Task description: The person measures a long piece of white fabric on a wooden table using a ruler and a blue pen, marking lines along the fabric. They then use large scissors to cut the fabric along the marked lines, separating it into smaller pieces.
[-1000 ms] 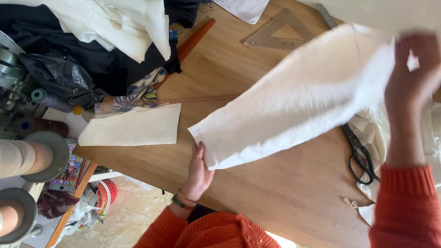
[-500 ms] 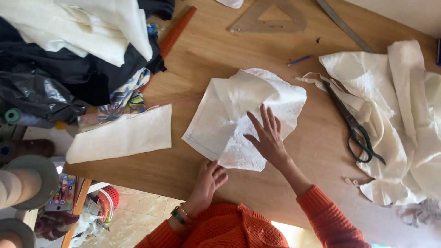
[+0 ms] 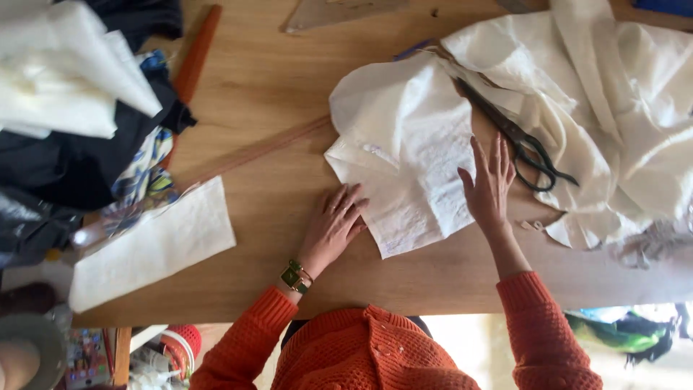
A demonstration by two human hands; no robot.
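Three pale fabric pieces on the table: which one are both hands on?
The middle piece: left hand at its lower-left edge, right hand flat on it. The rectangle lies apart; the crumpled heap is untouched.

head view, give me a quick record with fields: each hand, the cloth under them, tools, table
left hand: flat, palm down, fingertips at the lower left edge of the white cloth piece
right hand: flat, fingers spread on that piece's right side
scissors: black, open, beside the right hand on the cream fabric pile
second piece: white rectangle of cloth at the table's left edge
table: wooden table
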